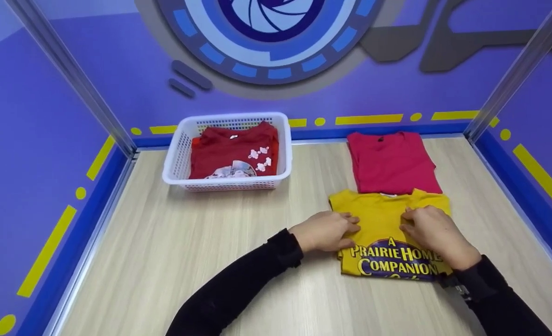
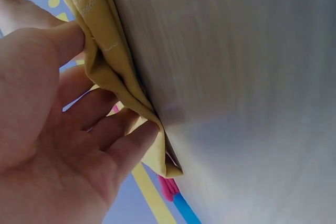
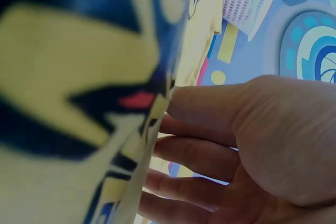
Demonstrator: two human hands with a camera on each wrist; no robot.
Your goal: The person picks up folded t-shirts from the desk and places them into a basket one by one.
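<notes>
A folded yellow T-shirt [image 1: 382, 217] with "A Prairie Home Companion" lettering lies flat on the wooden table, a small white tag at its neckline. My left hand [image 1: 326, 230] touches the shirt's left side; in the left wrist view its thumb and fingers [image 2: 137, 142] rest against the layered yellow cloth [image 2: 113, 56]. On the shirt's right half, beside the print, lies my right hand [image 1: 439, 233]. Extended fingers [image 3: 194, 156] of that hand meet the printed cloth [image 3: 63, 61] in the right wrist view. Directly behind the yellow shirt is a folded crimson shirt [image 1: 392, 163], its lower edge meeting the yellow neckline.
At the back left of the table [image 1: 201, 242] stands a white perforated plastic basket [image 1: 282, 172] with folded clothes inside, a dark red printed shirt [image 1: 224, 149] on top. Blue-purple decorated panels [image 1: 313, 102] enclose the table at the back and both sides.
</notes>
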